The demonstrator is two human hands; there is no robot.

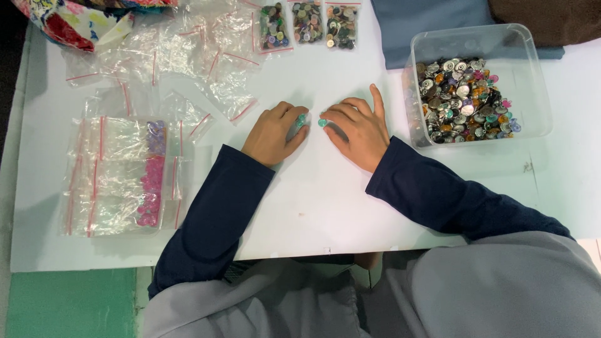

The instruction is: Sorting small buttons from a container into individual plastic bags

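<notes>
My left hand (273, 131) rests on the white table (325, 206) with its fingers curled around small teal buttons (301, 119). Close beside it, my right hand (358, 128) pinches another teal button (322, 122) at its fingertips, the index finger stretched out. Both arms wear dark blue sleeves. To the right of my right hand stands a clear plastic tub (532, 81) filled with several mixed buttons (466, 100).
Small zip bags with pink and purple buttons (150, 181) lie at the left. Empty clear zip bags (188, 56) are scattered at the back left. Three filled bags of mixed buttons (308, 24) lie at the back. Blue cloth (432, 25) lies behind the tub.
</notes>
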